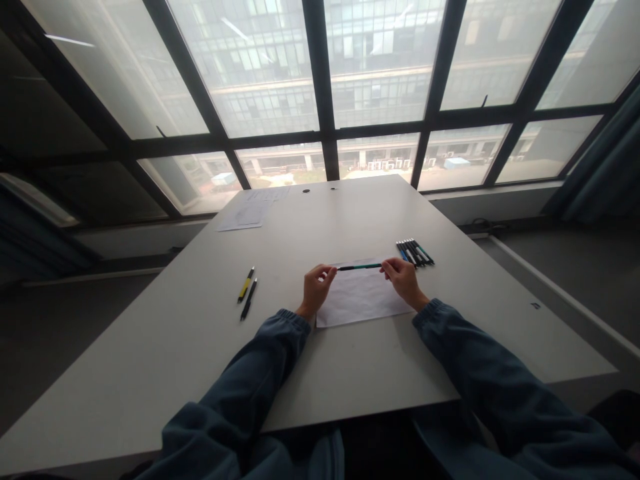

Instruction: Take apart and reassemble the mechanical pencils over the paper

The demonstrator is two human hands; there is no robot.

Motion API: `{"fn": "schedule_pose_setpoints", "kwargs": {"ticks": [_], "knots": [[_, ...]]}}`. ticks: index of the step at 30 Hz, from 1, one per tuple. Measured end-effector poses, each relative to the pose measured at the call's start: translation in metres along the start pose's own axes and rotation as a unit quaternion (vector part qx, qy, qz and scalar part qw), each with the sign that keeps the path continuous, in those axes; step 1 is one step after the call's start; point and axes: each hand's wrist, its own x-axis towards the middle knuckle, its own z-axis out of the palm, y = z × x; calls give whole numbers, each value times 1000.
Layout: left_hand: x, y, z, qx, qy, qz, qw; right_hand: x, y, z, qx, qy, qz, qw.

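A green and black pen [360, 267] lies crosswise between my two hands, above a white sheet of paper [360, 300]. My left hand [319, 287] pinches its black end between thumb and fingers. The green end is pinched in my right hand [401, 277]. Just beyond my right hand, several pens [415, 253] lie side by side in a row, partly hidden by that hand. To the left of my left hand are a yellow and black pen [245, 285] and a black pen [249, 299], both slanted on the table.
The white table [350, 220] stretches toward large windows [375, 60]. Printed sheets [245, 213] lie at its far left. A small dark piece [535, 305] rests near the right edge. Curtains [600, 173] hang at both sides.
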Motion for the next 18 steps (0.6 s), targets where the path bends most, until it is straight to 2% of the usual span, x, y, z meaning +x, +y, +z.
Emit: {"fn": "schedule_pose_setpoints", "kwargs": {"ticks": [18], "knots": [[0, 1, 1, -4, -1, -6, 1000, 0, 0, 1, 2, 2, 4, 1000]]}}
